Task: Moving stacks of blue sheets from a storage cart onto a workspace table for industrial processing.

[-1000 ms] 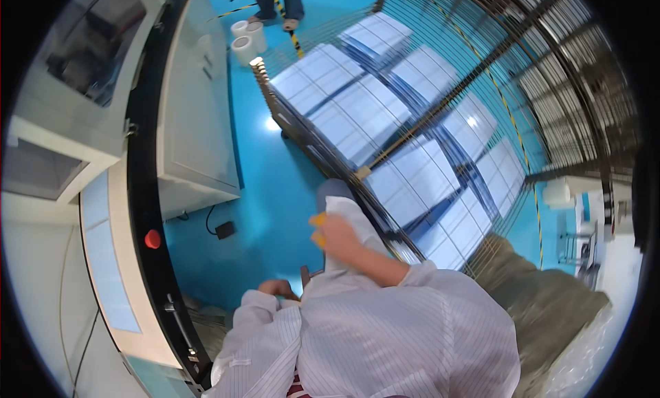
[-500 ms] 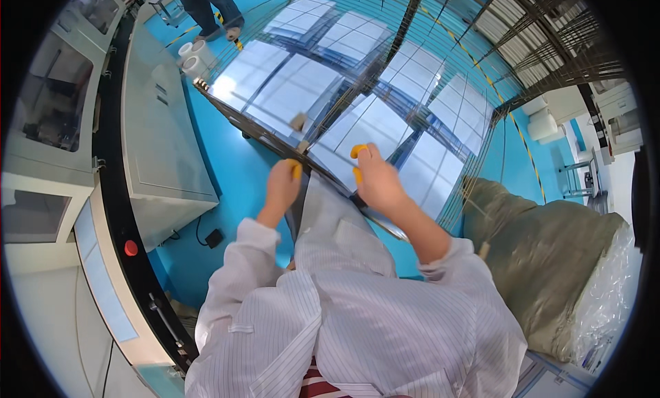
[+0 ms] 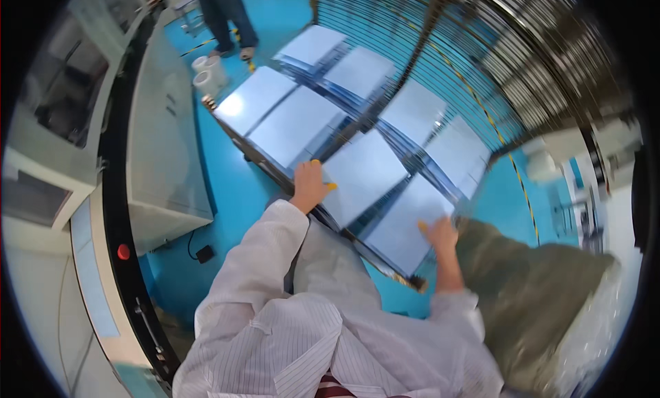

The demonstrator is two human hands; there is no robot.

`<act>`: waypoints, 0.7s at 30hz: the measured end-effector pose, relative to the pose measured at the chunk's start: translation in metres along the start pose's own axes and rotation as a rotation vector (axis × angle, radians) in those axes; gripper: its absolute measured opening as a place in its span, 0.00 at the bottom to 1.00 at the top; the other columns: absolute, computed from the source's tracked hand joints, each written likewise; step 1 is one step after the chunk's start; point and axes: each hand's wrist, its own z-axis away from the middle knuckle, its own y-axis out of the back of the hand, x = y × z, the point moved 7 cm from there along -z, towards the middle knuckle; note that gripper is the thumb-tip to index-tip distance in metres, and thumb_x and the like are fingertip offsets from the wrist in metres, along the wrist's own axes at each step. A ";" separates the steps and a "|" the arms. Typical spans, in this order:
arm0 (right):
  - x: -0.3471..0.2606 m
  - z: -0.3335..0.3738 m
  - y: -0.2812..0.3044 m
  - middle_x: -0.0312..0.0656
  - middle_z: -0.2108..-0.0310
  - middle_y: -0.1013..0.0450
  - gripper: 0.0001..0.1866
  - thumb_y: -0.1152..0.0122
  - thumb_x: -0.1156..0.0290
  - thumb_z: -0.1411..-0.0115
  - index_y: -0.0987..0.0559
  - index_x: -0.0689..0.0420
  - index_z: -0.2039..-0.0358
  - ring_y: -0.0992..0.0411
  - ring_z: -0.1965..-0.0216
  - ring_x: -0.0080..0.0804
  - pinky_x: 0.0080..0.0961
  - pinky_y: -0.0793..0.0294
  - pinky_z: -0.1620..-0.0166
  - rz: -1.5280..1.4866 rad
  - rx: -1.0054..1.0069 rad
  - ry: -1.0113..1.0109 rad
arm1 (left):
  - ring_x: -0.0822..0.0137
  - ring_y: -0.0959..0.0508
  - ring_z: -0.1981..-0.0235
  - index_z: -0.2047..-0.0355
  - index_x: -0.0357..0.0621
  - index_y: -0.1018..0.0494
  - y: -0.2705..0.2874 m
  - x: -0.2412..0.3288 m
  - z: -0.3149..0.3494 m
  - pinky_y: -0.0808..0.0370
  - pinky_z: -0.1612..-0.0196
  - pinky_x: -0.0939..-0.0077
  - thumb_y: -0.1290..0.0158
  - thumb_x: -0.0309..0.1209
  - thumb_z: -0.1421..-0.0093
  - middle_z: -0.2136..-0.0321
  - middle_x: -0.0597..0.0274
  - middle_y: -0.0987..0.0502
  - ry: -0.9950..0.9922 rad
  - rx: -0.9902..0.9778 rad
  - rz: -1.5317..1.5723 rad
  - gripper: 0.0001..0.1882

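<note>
- So, eight stacks of pale flat sheets (image 3: 297,127) sit on a wire rack (image 3: 412,50) right in front of the person.
- Left hand (image 3: 311,187) is at the rack's front edge, by the left corner of the front-middle stack (image 3: 364,181); thumb & index apart, yellow covers (image 3: 332,187) on the tips. Can't tell if it's pinching anything tbh.
- Right hand (image 3: 443,238) is by the outer edge of the front-right stack (image 3: 410,222), thumb toward the sheets, blurry. Can't tell its grip either.
- Gaps btwn stacks are thin; front rail (image 3: 416,283) runs just past the near edges.
- Room-wise: strip of blue floor (image 3: 230,171) btwn rack & pale cabinet (image 3: 165,133), w/ a small black box (image 3: 204,254) on it nr the cabinet's base.
- R side's tighter: olive bundle (image 3: 526,288) is just beside the right forearm.
- Nr the rack's far-left corner: white rolls (image 3: 209,71) on the floor, another person's legs (image 3: 227,16) beyond.
</note>
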 end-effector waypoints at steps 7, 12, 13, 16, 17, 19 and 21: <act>0.073 0.011 -0.074 0.40 0.64 0.30 0.26 0.36 0.57 0.51 0.30 0.63 0.58 0.31 0.64 0.31 0.28 0.29 0.62 -1.017 0.086 -0.213 | 0.48 0.28 0.66 0.62 0.38 0.34 0.058 -0.109 -0.086 0.31 0.63 0.60 0.42 0.41 0.54 0.67 0.47 0.27 0.226 0.076 0.389 0.24; 0.056 -0.063 0.009 0.32 0.73 0.32 0.07 0.47 0.67 0.43 0.28 0.57 0.69 0.34 0.71 0.22 0.18 0.32 0.65 -1.879 0.098 -0.168 | 0.45 0.32 0.58 0.61 0.31 0.34 0.050 -0.208 -0.114 0.33 0.56 0.60 0.39 0.44 0.57 0.63 0.41 0.30 0.243 0.022 -0.047 0.31; 0.038 -0.090 0.022 0.32 0.71 0.32 0.10 0.50 0.66 0.42 0.28 0.59 0.67 0.34 0.71 0.24 0.21 0.32 0.64 -1.880 0.086 -0.184 | 0.46 0.32 0.59 0.61 0.31 0.34 0.057 -0.222 -0.114 0.32 0.56 0.60 0.38 0.44 0.58 0.63 0.41 0.30 0.257 0.036 -0.078 0.32; 0.131 -0.186 -0.003 0.44 0.68 0.28 0.24 0.42 0.61 0.47 0.30 0.68 0.57 0.31 0.67 0.40 0.33 0.32 0.59 -1.440 0.403 -0.402 | 0.47 0.31 0.61 0.62 0.31 0.33 0.036 -0.184 -0.129 0.32 0.57 0.61 0.36 0.44 0.59 0.66 0.43 0.30 0.272 0.015 -0.032 0.32; 0.131 -0.206 -0.008 0.44 0.68 0.28 0.24 0.42 0.61 0.47 0.30 0.68 0.57 0.31 0.67 0.40 0.33 0.32 0.59 -1.437 0.403 -0.402 | 0.48 0.30 0.61 0.63 0.31 0.33 0.039 -0.189 -0.128 0.31 0.58 0.61 0.36 0.44 0.60 0.67 0.44 0.29 0.352 0.018 -0.063 0.31; 0.118 -0.236 0.004 0.49 0.63 0.27 0.27 0.39 0.58 0.50 0.29 0.65 0.55 0.30 0.64 0.44 0.35 0.31 0.59 -0.580 0.501 -0.560 | 0.49 0.29 0.61 0.65 0.32 0.32 0.037 -0.196 -0.133 0.31 0.58 0.61 0.36 0.45 0.60 0.67 0.44 0.29 0.351 -0.035 -0.115 0.31; 0.139 -0.260 0.001 0.49 0.62 0.27 0.26 0.38 0.57 0.51 0.28 0.63 0.56 0.29 0.62 0.44 0.35 0.31 0.60 -0.581 0.505 -0.496 | 0.49 0.28 0.62 0.66 0.33 0.31 0.023 -0.202 -0.135 0.30 0.59 0.61 0.36 0.48 0.62 0.66 0.44 0.28 0.347 -0.156 -0.108 0.32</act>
